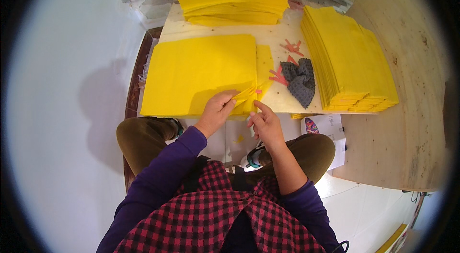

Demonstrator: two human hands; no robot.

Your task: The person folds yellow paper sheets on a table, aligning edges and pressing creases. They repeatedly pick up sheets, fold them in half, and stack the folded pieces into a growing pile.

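A flat pile of yellow cloth-like sheets [201,68] lies on the light wooden table in front of me. My left hand [219,110] pinches the lifted near right corner of the top sheet, which is creased and folded up there. Beside that corner is my right hand [267,126], its index finger stretched toward the sheet's right edge and its thumb apart from it. A small pink strip [258,91] sits on the edge just above the right fingertips. Whether the right fingertip presses the cloth is hard to make out.
A tall yellow stack [232,1] stands at the back, another yellow stack [350,61] at the right. Between them lie loose pink strips [292,48] and a dark grey knotted cloth [301,83]. A wooden panel [397,90] rises at the right. My knees are under the table's front edge.
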